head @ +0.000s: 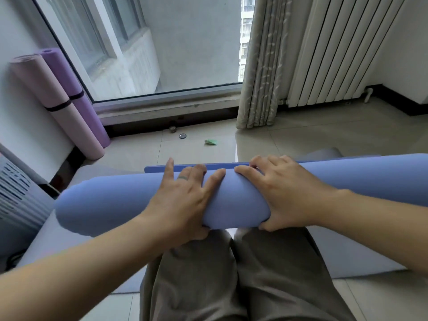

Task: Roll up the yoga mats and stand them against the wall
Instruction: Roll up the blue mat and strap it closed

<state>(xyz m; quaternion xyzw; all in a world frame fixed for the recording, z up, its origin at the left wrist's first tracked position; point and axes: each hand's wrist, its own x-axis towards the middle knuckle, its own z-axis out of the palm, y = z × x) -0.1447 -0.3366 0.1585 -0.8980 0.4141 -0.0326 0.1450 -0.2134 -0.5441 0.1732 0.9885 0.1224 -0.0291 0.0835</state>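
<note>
A blue yoga mat (111, 205) lies rolled into a thick tube across the frame in front of my knees, with a short flat strip of it (157, 169) still showing beyond the roll. My left hand (185, 200) presses on top of the roll, fingers spread, thumb tucked under the near side. My right hand (284, 191) grips the roll just to the right, fingers curled over its far side. Two rolled mats, one pale pink (58, 105) and one purple (76, 93), stand leaning against the left wall, each with a black band.
A grey mat (347, 246) lies flat under me on the tiled floor. A white appliance (16, 195) stands at left. Ahead are a large window (162, 54), a curtain (261, 77) and a radiator (335, 54). A small lid (182, 136) and green tube (211, 142) lie on the floor.
</note>
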